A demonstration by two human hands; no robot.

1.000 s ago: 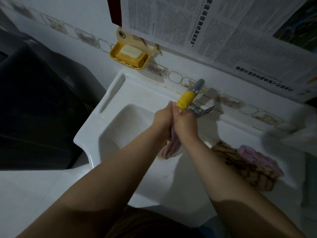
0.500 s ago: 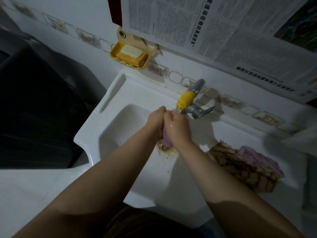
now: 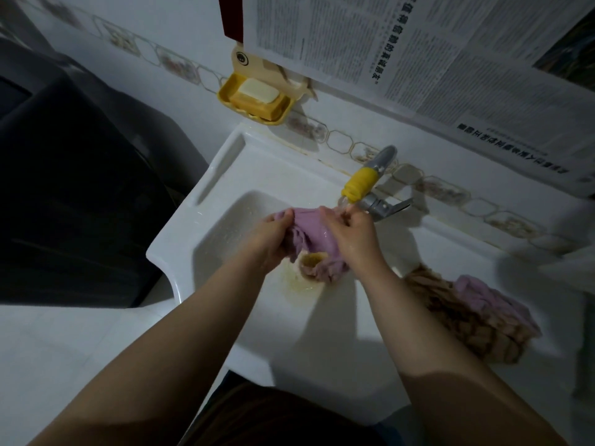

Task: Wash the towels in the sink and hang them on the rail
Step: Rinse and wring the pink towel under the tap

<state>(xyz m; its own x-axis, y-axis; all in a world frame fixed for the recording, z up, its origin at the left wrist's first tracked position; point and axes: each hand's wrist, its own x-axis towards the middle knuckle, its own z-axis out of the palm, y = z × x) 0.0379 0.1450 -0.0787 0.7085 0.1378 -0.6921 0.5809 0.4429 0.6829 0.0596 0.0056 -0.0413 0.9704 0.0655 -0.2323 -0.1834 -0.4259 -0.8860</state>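
Both hands on one purple towel (image 3: 314, 235), held over the sink (image 3: 225, 194) just under the tap (image 3: 359, 185). Left hand (image 3: 269, 243) has its grip closed round the towel's left end, fingers curled over bunched cloth. Right hand (image 3: 352, 236) pinches the right end, thumb and fingers folded on it, sitting right below the spout. Towel spans between the two grips and the loose tail hangs down under them toward the basin floor, close to a yellowish stain by the drain (image 3: 302, 281); touching or not, can't tell.

Step looks like rub-and-rinse under the tap. To do it well: keep the cloth stretch between the grips under the stream, rub one grip against the other in short strokes, shift the grips along so fresh cloth gets worked, keep the tail off the stained patch, wring before lifting out. Water flow is hard to see; a little shows at the spout.

Pose: both forearms reach in from below and converge, wrists near level, knuckles up, left hand slightly lower and nearer the viewer than the right.

Two more towels wait to the right of the right grip, on the sink's flat surface: a brown towel (image 3: 457, 320) with a second purple one (image 3: 483, 294) lying on it. Soap (image 3: 259, 91) in a yellow dish on the wall beyond the grips. No rail in view.
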